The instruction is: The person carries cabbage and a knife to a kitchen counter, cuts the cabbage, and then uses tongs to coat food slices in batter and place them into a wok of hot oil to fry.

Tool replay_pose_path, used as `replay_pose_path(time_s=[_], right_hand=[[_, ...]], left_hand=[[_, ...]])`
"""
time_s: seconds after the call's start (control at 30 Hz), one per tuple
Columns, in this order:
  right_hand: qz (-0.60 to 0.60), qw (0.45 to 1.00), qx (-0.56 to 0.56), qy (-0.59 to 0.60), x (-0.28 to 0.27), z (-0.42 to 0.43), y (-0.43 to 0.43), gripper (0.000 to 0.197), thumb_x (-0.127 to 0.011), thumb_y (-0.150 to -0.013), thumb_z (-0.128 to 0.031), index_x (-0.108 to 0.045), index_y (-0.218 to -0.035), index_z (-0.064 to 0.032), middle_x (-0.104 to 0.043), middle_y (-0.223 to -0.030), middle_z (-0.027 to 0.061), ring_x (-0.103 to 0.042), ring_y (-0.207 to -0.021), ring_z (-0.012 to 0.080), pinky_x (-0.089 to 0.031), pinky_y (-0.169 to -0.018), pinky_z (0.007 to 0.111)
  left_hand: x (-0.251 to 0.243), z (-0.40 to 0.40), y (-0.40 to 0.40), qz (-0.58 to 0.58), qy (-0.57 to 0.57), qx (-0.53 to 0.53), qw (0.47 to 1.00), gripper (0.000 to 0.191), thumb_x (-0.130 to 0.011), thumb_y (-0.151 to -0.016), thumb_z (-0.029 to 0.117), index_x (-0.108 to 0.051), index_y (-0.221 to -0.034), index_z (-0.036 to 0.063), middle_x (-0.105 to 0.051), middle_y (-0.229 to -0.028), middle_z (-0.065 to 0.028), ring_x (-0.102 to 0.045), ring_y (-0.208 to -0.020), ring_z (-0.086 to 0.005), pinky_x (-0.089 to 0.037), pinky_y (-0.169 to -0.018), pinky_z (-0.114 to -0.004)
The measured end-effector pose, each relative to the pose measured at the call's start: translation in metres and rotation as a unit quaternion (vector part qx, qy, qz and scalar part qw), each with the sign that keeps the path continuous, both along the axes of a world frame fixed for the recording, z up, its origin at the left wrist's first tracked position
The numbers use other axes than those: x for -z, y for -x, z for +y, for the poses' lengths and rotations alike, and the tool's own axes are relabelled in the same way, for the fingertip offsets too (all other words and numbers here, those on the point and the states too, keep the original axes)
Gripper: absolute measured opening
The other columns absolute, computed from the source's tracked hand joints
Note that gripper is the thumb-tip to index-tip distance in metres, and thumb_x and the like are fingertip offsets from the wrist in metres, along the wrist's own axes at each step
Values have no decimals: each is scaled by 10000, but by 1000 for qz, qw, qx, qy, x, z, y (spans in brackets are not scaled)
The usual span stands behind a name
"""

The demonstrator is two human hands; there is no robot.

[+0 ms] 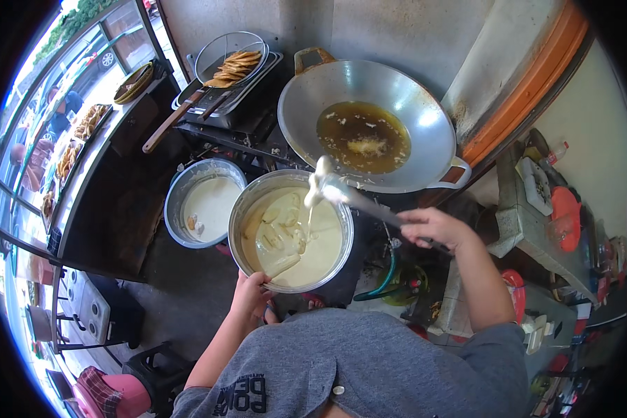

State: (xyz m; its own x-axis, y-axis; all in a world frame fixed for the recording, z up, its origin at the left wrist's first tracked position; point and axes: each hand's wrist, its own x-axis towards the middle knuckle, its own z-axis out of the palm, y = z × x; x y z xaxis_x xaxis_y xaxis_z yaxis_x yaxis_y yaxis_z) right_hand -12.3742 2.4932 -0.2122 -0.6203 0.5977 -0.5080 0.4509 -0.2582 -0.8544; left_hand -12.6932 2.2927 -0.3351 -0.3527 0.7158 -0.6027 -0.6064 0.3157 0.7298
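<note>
My right hand (433,227) grips the handle of a metal utensil (363,204), blurred at its far end. Its tip, coated in pale batter, is over the right rim of a metal pot, and a strand of batter drips down. My left hand (252,295) holds the near rim of this pot (347,245). Several batter-covered pieces (282,266) lie in the pot's pale batter. Beyond it, a large metal wok (428,130) holds brown oil (345,125), where one pale battered piece (367,146) is frying among loose crumbs.
A blue-grey basin (175,211) of white batter stands left of the pot. Behind it, a wire strainer (196,60) with fried pieces rests on a rack tray. A glass display case is at the left, with people beyond it. A green hose (392,277) runs below the wok.
</note>
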Motion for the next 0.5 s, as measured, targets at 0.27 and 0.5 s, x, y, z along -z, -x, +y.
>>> replay_pose_path(time_s=[0.27,0.5], right_hand=[[-243,923,44,-295,-74,98,-19,416,-665,-784,-228,-580,-1137,-25,-535,-687,2,-488,-572,78,-393,-490,206],[-616,680,-106,-383,-42,200,31,469,-698,-709,-371,-643,-1056,-59,-659,-968,135,-632,-878,269,-492,-782,370]], left_hand=[[2,4,-10,0,17,32,999,573,-478,-710,-2,-356,-1261,95,-507,-1070,-108,-539,-898,-209,-477,-682,-354],[4,8,-21,-14,5,44,999,620,-468,-701,-17,-313,-1290,99,-489,-1106,-125,-526,-922,-228,-489,-676,-361]])
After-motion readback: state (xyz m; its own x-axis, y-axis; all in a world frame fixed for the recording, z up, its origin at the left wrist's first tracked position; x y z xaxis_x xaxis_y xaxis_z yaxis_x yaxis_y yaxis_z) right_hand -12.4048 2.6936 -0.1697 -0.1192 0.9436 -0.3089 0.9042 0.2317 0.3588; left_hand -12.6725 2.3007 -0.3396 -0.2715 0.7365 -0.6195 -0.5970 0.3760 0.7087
